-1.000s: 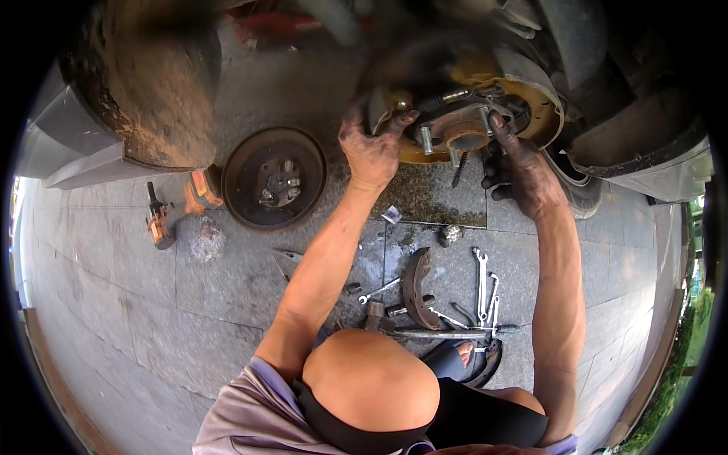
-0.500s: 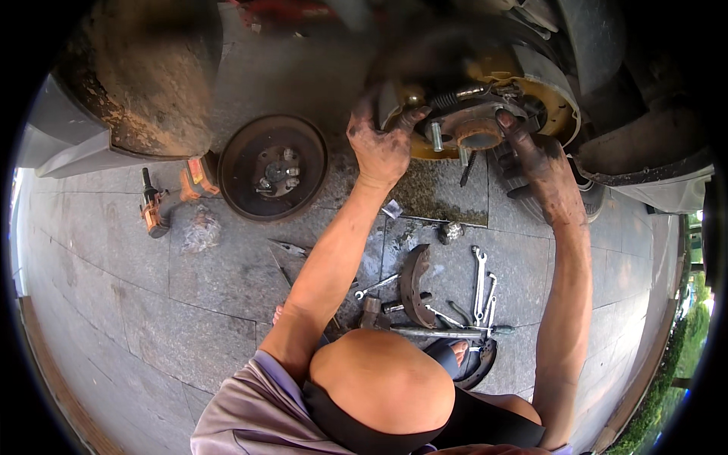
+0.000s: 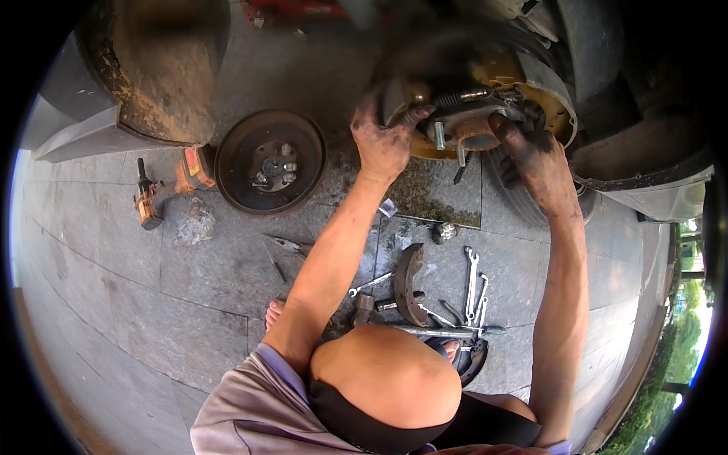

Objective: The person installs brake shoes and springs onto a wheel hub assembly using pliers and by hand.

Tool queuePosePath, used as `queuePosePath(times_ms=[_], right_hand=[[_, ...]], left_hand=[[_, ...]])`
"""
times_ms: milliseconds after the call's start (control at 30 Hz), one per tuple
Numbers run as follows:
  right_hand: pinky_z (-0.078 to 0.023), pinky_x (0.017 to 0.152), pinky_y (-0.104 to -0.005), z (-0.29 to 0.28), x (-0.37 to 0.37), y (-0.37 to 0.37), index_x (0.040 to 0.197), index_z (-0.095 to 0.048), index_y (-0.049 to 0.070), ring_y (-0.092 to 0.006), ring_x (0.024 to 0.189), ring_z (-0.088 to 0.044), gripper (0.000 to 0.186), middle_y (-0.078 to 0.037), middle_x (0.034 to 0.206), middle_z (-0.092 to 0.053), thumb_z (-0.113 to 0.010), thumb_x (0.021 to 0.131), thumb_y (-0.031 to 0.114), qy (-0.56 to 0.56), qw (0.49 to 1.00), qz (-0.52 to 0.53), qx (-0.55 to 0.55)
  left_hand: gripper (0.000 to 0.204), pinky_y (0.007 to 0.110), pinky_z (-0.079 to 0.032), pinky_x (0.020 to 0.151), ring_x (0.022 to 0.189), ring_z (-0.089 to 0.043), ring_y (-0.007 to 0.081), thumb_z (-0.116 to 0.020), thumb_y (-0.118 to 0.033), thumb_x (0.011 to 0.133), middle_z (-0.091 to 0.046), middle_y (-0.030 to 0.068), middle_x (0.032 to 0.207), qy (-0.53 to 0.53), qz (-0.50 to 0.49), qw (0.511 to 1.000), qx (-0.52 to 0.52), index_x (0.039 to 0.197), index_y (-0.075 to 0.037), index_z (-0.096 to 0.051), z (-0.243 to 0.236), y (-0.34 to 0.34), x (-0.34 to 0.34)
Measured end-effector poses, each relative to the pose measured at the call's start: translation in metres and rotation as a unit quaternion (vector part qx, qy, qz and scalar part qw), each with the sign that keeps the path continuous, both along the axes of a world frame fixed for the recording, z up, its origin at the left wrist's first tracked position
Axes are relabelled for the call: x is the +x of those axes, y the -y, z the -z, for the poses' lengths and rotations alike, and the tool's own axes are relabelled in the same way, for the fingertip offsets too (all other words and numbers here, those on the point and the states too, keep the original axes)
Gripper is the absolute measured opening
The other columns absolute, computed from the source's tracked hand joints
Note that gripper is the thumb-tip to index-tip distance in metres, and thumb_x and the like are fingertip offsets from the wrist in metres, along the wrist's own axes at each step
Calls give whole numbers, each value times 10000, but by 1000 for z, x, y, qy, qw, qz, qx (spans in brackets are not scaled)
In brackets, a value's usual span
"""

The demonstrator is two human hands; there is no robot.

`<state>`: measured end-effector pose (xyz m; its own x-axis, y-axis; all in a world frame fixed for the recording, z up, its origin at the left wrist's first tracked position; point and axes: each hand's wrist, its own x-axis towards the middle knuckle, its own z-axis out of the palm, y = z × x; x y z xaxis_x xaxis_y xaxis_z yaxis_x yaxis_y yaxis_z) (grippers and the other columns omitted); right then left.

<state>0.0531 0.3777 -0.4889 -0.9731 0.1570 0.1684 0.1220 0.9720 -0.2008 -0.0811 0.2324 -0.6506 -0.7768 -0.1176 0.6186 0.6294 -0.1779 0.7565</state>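
Note:
My left hand (image 3: 381, 140) grips the left side of a wheel brake assembly, its greasy thumb on top and fingertips partly lost in shadow. My right hand (image 3: 540, 159), blackened with grease, has its thumb against the flange beside the rusty hub (image 3: 473, 137) and its other fingers curled at the right. A coiled spring (image 3: 451, 99) lies above the hub, studs (image 3: 440, 136) stick out toward me, and a yellowish backing plate (image 3: 550, 102) surrounds the assembly.
A rusty drum (image 3: 239, 182) with small metal parts, an orange power tool (image 3: 148, 208) and a crumpled plastic bag (image 3: 196, 224) lie left. A curved brake shoe (image 3: 407, 284), wrenches (image 3: 471, 277) and pliers (image 3: 284, 245) lie near my knee. A tyre (image 3: 506, 186) is behind my right hand.
Both hands stay on the brake assembly, shifting slightly right from the first frame with it. My toes now show beside my left forearm.

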Motion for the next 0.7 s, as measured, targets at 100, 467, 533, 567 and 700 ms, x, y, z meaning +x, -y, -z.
queuePosePath(times_ms=[100, 467, 533, 567, 700], right_hand=[[-511, 726, -402, -11, -4, 16, 1055, -685, 90, -320, 839, -670, 537, -165, 846, -687, -565, 887, 585, 33, 979, 135, -150], [-502, 802, -458, -8, -2, 2, 1111, -642, 104, -382, 856, -674, 524, -181, 926, -690, -483, 946, 576, 28, 998, 43, -28], [-498, 812, -481, -14, -6, 9, 1171, -609, 126, -406, 879, -670, 459, -192, 984, -686, -462, 978, 515, 65, 996, 53, -5], [-494, 817, -492, -17, -9, 11, 1200, -591, 135, -417, 892, -667, 428, -197, 1011, -683, -453, 993, 483, 103, 991, 85, -12], [-499, 795, -462, -1, -3, 3, 1128, -628, 80, -409, 852, -659, 437, -198, 919, -683, -457, 998, 461, 24, 1000, -2, -17]], left_hand=[[476, 396, -510, 824, 885, -654, 312, -847, -138, 709, -686, 168, 982, 23, 33, 996, 84, 1103, 15, -627, -2, -6, 2], [499, 316, -518, 820, 897, -639, 177, -831, -180, 788, -693, 104, 1007, -45, -51, 997, 30, 1177, 47, -615, 4, -11, -2], [507, 316, -519, 822, 899, -639, 179, -837, -182, 780, -692, 104, 1010, -36, -45, 997, 45, 1176, 48, -618, 5, -13, -2], [512, 316, -520, 821, 899, -639, 180, -841, -181, 775, -692, 103, 1012, -32, -41, 997, 56, 1176, 48, -619, 4, -12, -1], [548, 394, -529, 801, 874, -666, 325, -858, -134, 679, -684, 190, 1012, -56, -83, 993, 62, 1137, 48, -618, 5, -16, -2]])
